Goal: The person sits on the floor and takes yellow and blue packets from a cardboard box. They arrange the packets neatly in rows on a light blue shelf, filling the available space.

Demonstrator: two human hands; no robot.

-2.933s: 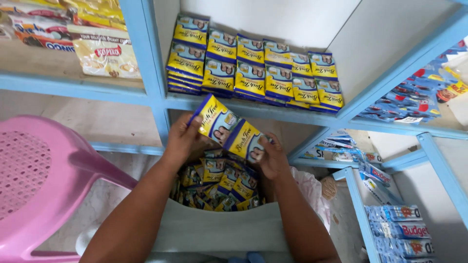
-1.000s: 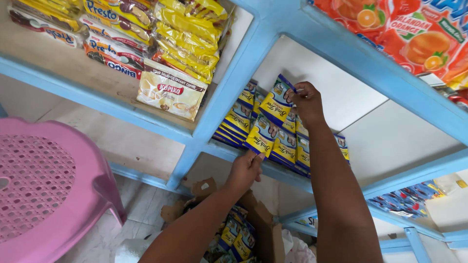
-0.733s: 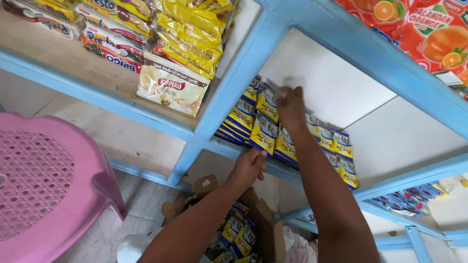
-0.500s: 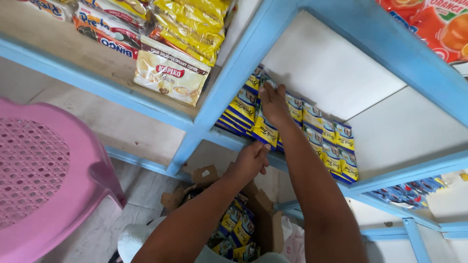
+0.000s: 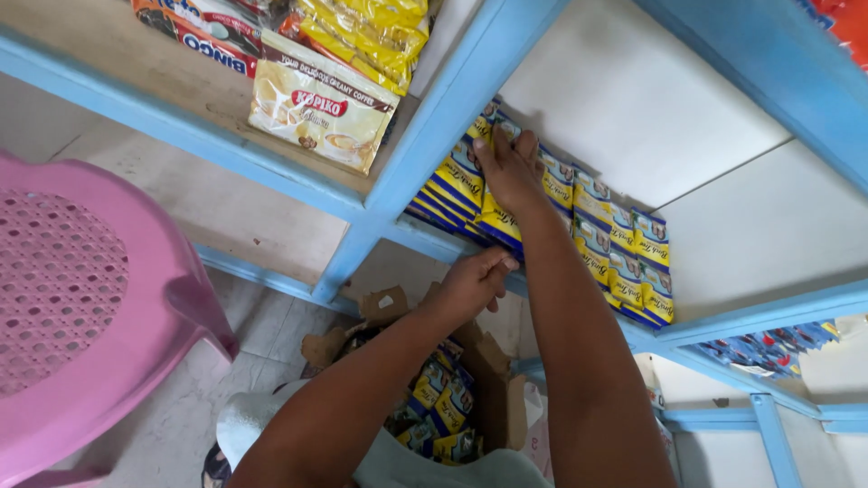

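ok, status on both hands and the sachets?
Right hand flat on the yellow-blue sachets on the blue shelf. Left hand curled at the shelf edge, grip contents hidden. Open carton below, nothing blocking.

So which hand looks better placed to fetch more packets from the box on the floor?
Probably the left hand. It hovers at the shelf edge, empty as far as I can see, just above the open cardboard box of packets. The right hand is busy, pressed flat on the yellow-and-blue sachets.

blue-and-yellow sachets [image 5: 597,226], light blue shelf frame [image 5: 452,117], pink stool [image 5: 81,307] with dotted perforations, cream coffee bag [image 5: 318,110], yellow packs [image 5: 366,27], brown box [image 5: 488,370]
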